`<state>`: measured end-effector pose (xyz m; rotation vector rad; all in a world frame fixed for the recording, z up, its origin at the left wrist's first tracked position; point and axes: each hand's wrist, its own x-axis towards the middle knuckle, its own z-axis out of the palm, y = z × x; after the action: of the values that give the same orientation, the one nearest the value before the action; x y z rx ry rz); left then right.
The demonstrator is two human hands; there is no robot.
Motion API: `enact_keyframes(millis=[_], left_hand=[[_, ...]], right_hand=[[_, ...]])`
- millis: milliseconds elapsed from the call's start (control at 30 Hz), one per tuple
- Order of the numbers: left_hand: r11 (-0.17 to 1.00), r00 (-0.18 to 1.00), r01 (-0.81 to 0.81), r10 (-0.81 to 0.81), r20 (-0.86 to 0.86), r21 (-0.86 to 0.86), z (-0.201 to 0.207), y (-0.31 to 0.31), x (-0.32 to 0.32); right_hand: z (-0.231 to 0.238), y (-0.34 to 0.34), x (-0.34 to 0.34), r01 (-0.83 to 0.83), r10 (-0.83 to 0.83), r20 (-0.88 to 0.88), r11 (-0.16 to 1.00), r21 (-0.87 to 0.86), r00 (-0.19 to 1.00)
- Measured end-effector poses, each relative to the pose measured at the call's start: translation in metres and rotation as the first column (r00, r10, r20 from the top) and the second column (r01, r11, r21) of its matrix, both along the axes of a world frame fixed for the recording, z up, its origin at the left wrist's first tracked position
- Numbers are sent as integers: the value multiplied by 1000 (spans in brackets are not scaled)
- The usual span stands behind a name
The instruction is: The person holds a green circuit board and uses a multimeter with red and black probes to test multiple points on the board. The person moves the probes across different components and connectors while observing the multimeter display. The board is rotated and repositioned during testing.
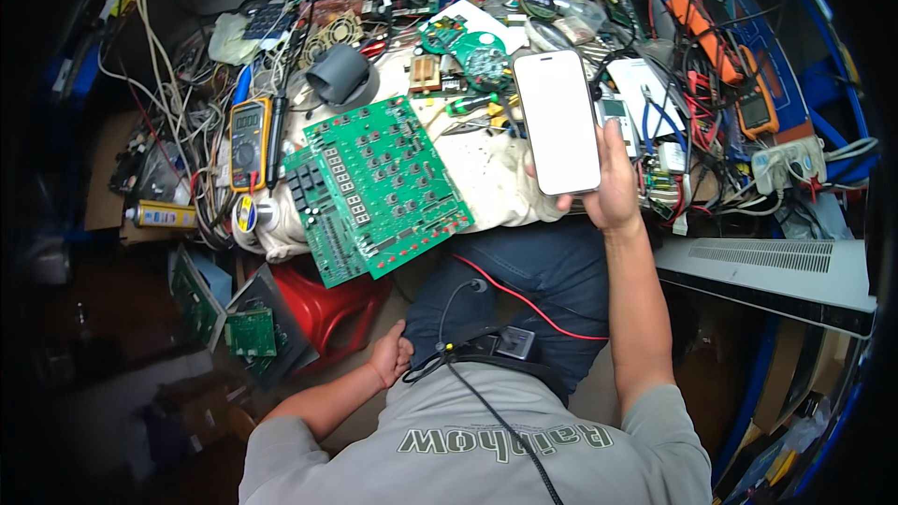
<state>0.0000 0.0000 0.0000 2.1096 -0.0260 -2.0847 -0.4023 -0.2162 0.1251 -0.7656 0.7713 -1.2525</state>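
Note:
My right hand (pixel 615 176) is wrapped round a smartphone (pixel 558 122) with a bright white screen, held up over the front edge of the bench. My left hand (pixel 391 353) rests low beside my left thigh, its fingers curled in and nothing seen in them. On the bench to the left of the phone lies a large green circuit board (pixel 388 178) with a row of digit displays and many small buttons. A second green board (pixel 323 215) with black relays sits partly under it.
A yellow multimeter (pixel 250 145) stands left of the boards; an orange one (pixel 754 98) lies far right. Blue-handled pliers (pixel 662 117), a grey cup-shaped part (pixel 339 75) and tangled wires crowd the bench. Below are a red stool (pixel 327 304) and a white vented panel (pixel 776 266).

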Motion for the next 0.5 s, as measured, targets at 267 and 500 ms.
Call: enact_keyframes(millis=[267, 500], left_hand=[[1000, 1000, -13, 13, -8, 2, -5, -5, 10], [996, 997, -66, 64, -35, -53, -8, 4, 26]], right_hand=[[-7, 28, 2, 1, 47, -289, 987, 162, 956], [-5, 22, 28, -88, 209, -536, 966, 241, 818]])
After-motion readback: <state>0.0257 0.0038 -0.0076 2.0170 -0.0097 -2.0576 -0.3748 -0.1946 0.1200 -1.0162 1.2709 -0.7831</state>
